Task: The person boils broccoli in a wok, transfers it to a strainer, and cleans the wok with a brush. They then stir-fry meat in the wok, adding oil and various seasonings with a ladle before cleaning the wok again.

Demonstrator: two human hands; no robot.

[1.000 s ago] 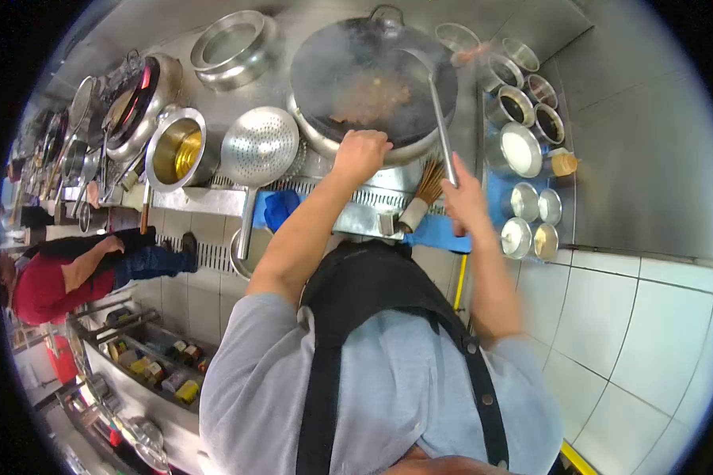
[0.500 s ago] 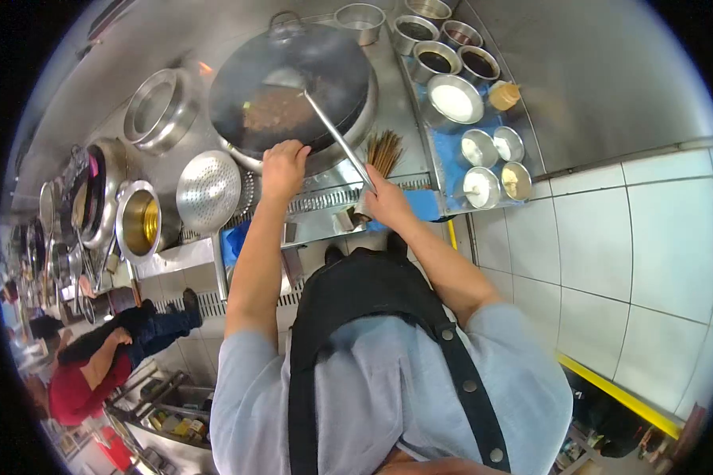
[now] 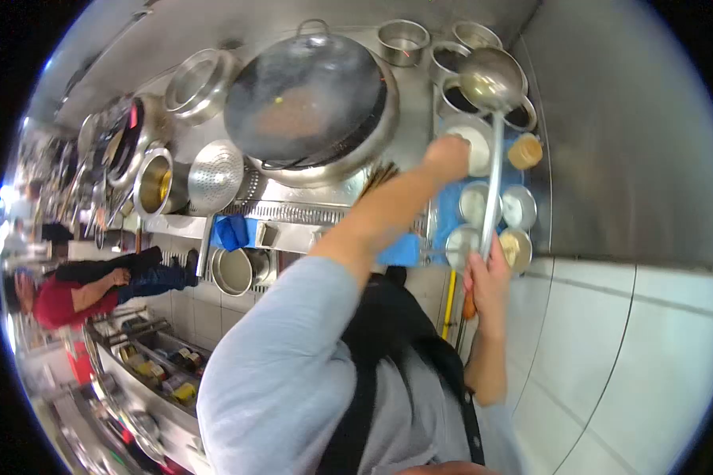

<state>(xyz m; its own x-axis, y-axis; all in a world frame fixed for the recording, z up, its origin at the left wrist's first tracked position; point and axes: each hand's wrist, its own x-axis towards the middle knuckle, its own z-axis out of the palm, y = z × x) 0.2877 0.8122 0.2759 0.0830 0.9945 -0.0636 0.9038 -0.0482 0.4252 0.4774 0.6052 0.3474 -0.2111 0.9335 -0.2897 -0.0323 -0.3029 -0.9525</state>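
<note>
My right hand (image 3: 489,281) is wrapped round the long handle of a steel ladle (image 3: 491,170). The ladle's bowl is raised above the dark sauce pots at the back right. My left hand (image 3: 449,157) reaches across to the steel bowl of white seasoning (image 3: 480,150), its fingers curled at the bowl's left side. Whatever those fingers hold is hidden. Left of my hands, a black wok (image 3: 348,87) sits on the stove, with brown food (image 3: 297,111) steaming in it.
A bamboo brush (image 3: 380,179) lies by the wok. Small seasoning bowls (image 3: 517,207) stand on the blue-lined shelf. To the left are a perforated strainer (image 3: 216,176) and a pot of yellow oil (image 3: 154,182). A person in red (image 3: 83,297) stands further left.
My left hand has left the wok's near rim and moved right to the white seasoning bowl. The ladle has come out of the wok and swung right in my right hand.
</note>
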